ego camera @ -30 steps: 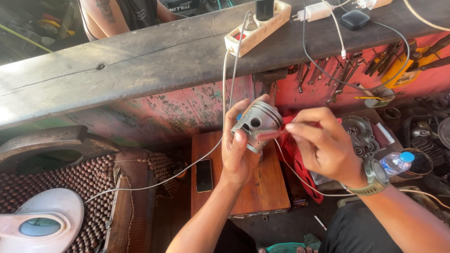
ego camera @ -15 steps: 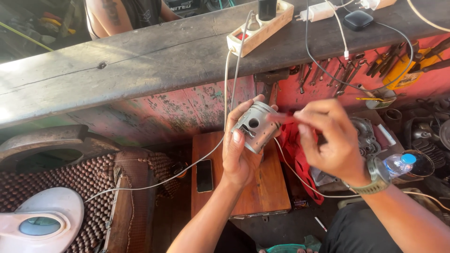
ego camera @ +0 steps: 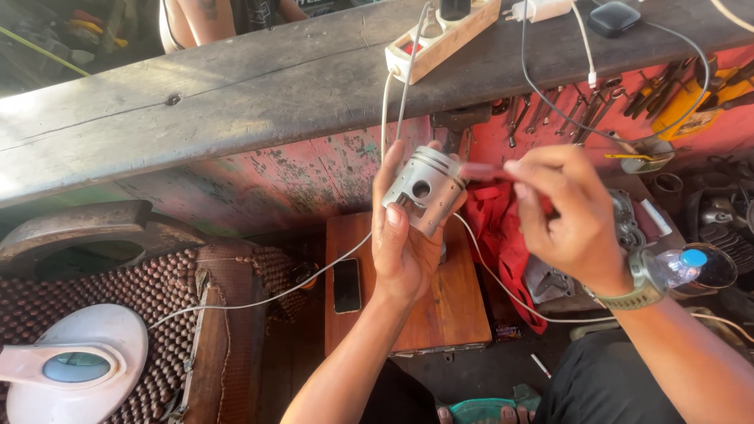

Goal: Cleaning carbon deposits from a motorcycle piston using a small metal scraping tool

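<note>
A black rectangular smartphone [ego camera: 346, 285] lies flat just left of centre, on the left edge of a reddish-brown wooden board [ego camera: 455, 302]; its dark screen faces up and shows nothing. At the lower left of the frame a round white plastic device [ego camera: 77, 364] carries a small oval pale-blue display window on its top. At the right edge a clear plastic bottle with a blue cap [ego camera: 695, 265] lies on its side; any label is too blurred to tell.

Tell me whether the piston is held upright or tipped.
Tipped. The piston lies in the left hand, its crown pointing up and right, and its pin hole faces the camera.
</note>
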